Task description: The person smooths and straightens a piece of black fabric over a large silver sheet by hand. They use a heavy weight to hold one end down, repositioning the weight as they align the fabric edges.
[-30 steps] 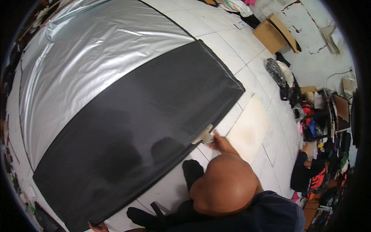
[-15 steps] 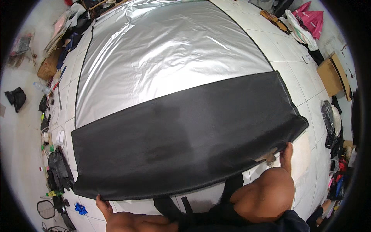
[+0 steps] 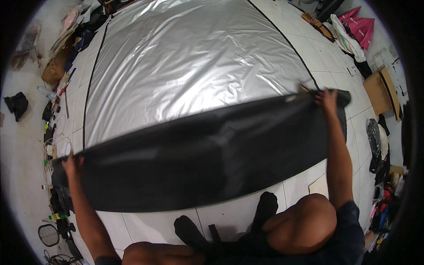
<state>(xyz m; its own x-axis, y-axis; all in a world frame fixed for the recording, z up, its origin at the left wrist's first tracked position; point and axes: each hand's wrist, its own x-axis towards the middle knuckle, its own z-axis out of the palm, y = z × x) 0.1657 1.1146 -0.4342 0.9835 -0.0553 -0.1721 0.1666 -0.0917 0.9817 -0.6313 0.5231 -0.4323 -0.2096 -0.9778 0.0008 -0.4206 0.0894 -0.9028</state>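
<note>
A large sheet is spread over the floor, with its silver face [image 3: 190, 57] up at the far side and its black side [image 3: 198, 163] folded over across the near part. My left hand [image 3: 73, 165] grips the folded edge at the left end. Farther out, my right hand [image 3: 327, 100] has hold of the same edge near the right end. Between them the raised edge is blurred by motion. A small brownish patch [image 3: 303, 89], which I cannot make out, shows at the edge beside my right hand.
My feet in dark socks [image 3: 191, 230] rest on white floor tiles before the sheet. At the right stands an open cardboard box [image 3: 380, 95], near black plastic bags [image 3: 374, 143]. Along the left wall lie a plastic bottle [image 3: 46, 92], clutter and a racket-like object [image 3: 48, 235].
Both hands have moved forward, away from my knees, carrying the sheet's near edge over toward the silver part. The black band's near border now lies farther from me, baring more tiles around my feet.
</note>
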